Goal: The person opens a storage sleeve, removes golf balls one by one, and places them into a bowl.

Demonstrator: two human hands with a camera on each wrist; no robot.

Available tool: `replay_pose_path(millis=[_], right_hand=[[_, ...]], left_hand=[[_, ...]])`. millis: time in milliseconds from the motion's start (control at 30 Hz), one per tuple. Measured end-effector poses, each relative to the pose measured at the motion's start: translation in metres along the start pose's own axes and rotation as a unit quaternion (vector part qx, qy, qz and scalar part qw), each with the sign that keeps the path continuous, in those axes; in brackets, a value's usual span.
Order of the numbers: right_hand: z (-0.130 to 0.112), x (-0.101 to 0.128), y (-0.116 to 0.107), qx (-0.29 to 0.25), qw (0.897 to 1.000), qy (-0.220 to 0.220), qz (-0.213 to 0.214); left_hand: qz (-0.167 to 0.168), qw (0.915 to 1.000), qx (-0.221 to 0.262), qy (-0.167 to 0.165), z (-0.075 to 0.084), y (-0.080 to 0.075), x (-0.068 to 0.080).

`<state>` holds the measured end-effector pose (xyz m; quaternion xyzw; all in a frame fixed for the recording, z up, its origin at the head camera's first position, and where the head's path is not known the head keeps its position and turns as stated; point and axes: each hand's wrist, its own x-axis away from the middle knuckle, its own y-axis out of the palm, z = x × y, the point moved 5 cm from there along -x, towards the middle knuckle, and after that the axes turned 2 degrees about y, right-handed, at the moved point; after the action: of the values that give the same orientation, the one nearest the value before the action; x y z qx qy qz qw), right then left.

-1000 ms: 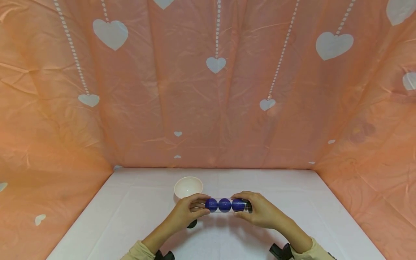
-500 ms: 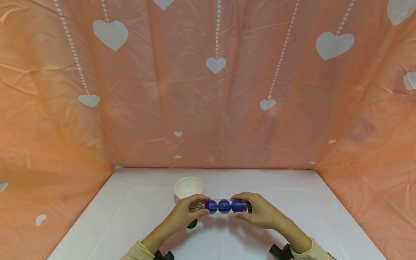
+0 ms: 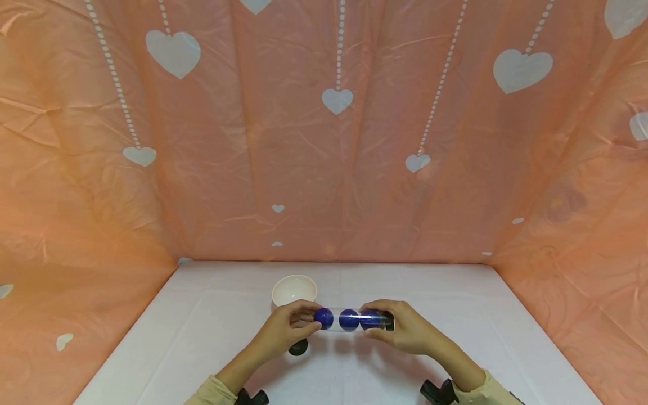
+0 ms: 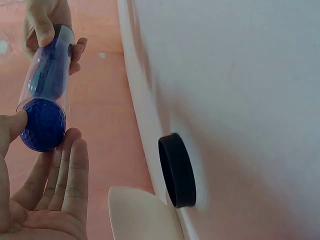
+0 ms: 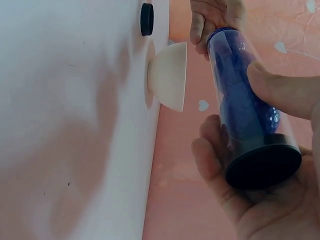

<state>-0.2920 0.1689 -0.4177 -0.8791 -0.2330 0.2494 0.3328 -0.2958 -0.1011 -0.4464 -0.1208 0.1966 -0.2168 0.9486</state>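
Observation:
A clear plastic tube (image 3: 334,326) lies sideways above the table, with dimpled blue golf balls in it. My right hand (image 3: 407,329) grips its right end, around the black end cap (image 5: 265,165). At the open left end, my left hand (image 3: 283,332) pinches the leftmost golf ball (image 4: 44,125) between thumb and fingertips; this ball sticks out of the tube mouth. Inside the tube, the middle golf ball (image 3: 349,319) stands apart from it, and another golf ball (image 3: 371,319) sits near my right fingers.
Beyond my left hand stands a cream bowl (image 3: 293,288) on the white table (image 3: 430,287). A round black cap (image 4: 177,170) lies on the table below my left hand. Orange sheeting (image 3: 334,185) with pale hearts encloses the back and sides.
My left hand has shifted slightly left, drawing the leftmost golf ball with it, so a gap now separates it from the middle ball. My right hand stays nearly in place on the tube.

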Motion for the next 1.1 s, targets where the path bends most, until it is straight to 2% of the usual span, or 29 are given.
replay_pose_path(millis=[133,400,500,700,1100], right_hand=[[0.001,0.0,-0.002,0.002,1.0,0.002,0.006],[-0.001,0.001,-0.004,-0.005,1.0,0.0,0.009],[-0.001,0.001,-0.004,-0.008,1.0,0.0,0.009],[-0.001,0.002,-0.004,-0.013,1.0,0.007,0.004],[-0.003,0.003,-0.005,-0.018,1.0,0.001,0.008]], left_hand=[[0.013,0.9999,-0.005,-0.001,0.003,-0.007,-0.001],[0.058,0.9958,-0.07,-0.008,0.003,-0.027,-0.006],[0.08,0.9922,-0.096,-0.004,0.002,-0.034,-0.007],[0.119,0.9792,-0.164,-0.002,0.002,-0.042,-0.01],[0.143,0.9655,-0.218,-0.009,-0.01,-0.048,-0.015]])
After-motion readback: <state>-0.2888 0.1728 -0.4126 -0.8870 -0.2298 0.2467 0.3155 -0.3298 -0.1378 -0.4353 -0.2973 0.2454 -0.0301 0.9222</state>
